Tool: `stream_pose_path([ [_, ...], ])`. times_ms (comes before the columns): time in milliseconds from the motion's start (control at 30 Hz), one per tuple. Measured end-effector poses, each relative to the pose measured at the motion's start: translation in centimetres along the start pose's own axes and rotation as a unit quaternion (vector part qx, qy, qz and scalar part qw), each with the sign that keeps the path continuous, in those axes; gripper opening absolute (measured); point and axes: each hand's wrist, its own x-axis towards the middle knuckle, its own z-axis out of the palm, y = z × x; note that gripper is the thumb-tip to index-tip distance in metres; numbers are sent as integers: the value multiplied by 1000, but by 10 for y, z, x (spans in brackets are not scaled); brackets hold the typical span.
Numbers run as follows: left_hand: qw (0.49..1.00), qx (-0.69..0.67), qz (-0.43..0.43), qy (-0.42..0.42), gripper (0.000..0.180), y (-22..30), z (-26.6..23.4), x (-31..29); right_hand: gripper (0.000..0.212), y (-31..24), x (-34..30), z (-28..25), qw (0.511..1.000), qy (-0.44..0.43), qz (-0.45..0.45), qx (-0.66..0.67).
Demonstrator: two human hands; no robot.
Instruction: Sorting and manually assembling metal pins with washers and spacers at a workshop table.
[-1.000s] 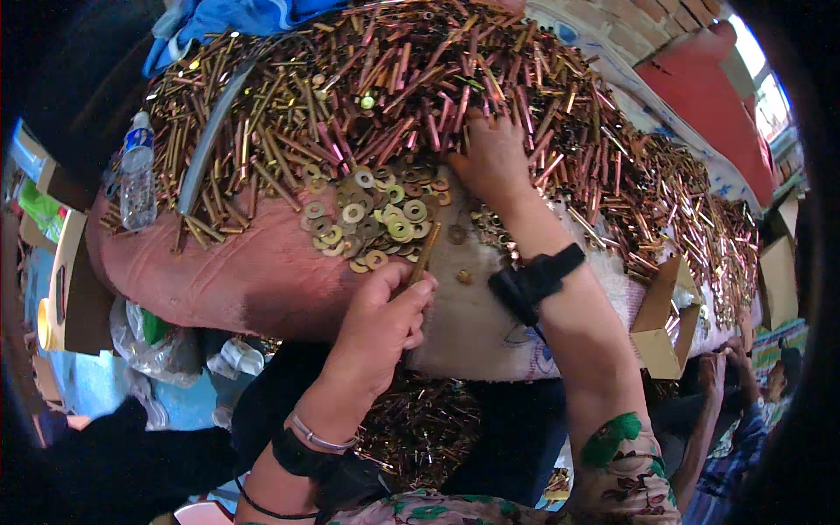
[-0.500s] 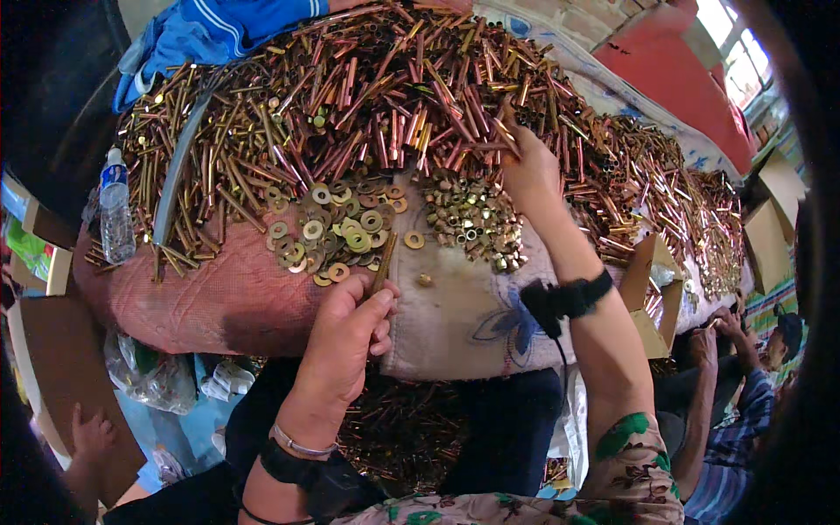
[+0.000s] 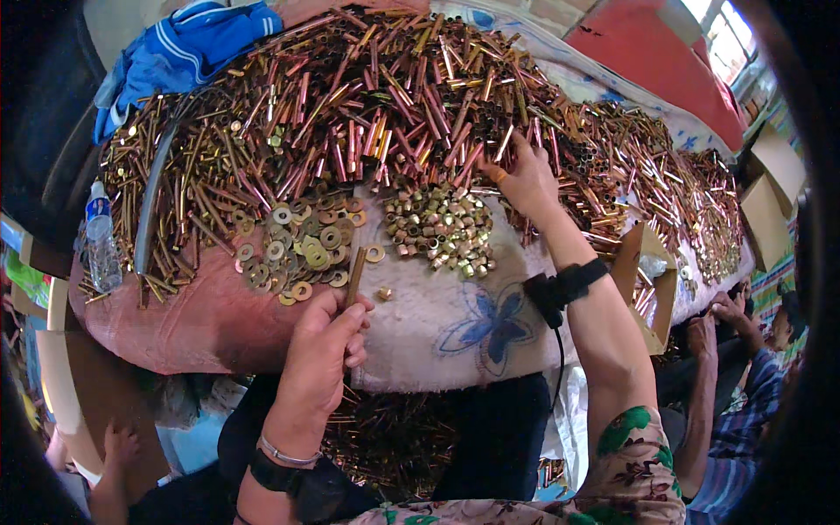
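My left hand (image 3: 325,346) is closed round a slim brass-coloured threaded rod (image 3: 357,278), which stands up out of the thumb and fingers. Just beyond it lies a heap of flat washers (image 3: 302,241). One small cone-shaped nut (image 3: 385,294) rests by itself on the cloth, right of my left fingers. My right hand (image 3: 529,184) reaches into the front of a big pile of copper-coloured metal tubes (image 3: 394,122), its thumb and fingers apart among them. Left of this hand sits a heap of shiny cone-shaped nuts (image 3: 442,229). Its fingertips partly blend with the tubes.
Threaded rods (image 3: 206,214) lie on the left beside a grey strip (image 3: 156,201) and a plastic bottle (image 3: 102,241). A blue garment (image 3: 188,44) is at the back left. An open cardboard box (image 3: 632,276) stands right of my forearm. Other people's hands (image 3: 703,337) work at the far right.
My right hand's fingers have spread apart at the tube pile. My left hand still holds the rod, now more upright. The view has shifted slightly, so the piles sit further left.
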Motion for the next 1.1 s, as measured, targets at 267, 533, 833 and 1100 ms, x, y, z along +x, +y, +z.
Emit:
stream_pose_path([
  [267,1000,16,10,6,10,-2,11,1,64,-8,10,12,998,1,-10,57],
  [533,1000,3,12,13,10,-1,8,3,44,5,-37,-7,987,-7,-111,114],
  [833,1000,26,-3,4,13,0,14,4,57,53,47,-54,983,170,26,-62],
  [1100,1000,18,-5,7,10,0,15,0,73,81,87,-36,997,-1,12,-71],
])
